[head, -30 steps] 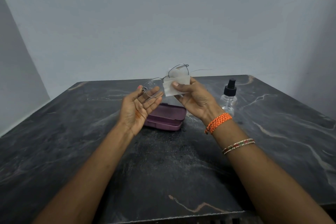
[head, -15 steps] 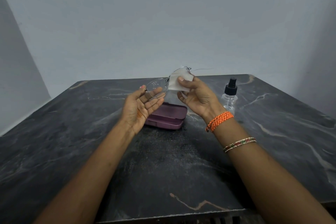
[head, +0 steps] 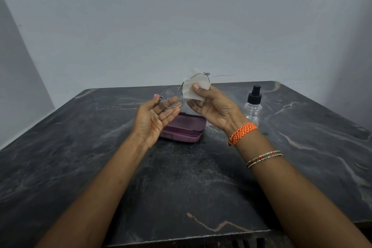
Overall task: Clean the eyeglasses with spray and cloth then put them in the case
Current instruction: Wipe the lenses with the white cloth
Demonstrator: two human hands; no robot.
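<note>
1. While the eyeglasses (head: 177,94) are held up in the air above the purple case (head: 182,129), one lens is being wiped with the white cloth (head: 194,88).
2. The left lens rim is held by the left hand (head: 156,119), with the fingers lightly curled behind it and the thumb at its far left edge.
3. The cloth is pinched around the right lens by the right hand (head: 213,106), thumb in front and fingers behind.
4. The glasses look thin and light, so they can probably be bent or scratched with ease. They are best held by the wire rim, not by the glass.
5. Small drops can be seen on the left lens, so it may be slippery.
6. The cloth looks soft and floppy.
7. The spray bottle (head: 253,106) is stood on the dark table (head: 80,147), to the right of the case, which is shut.
</note>
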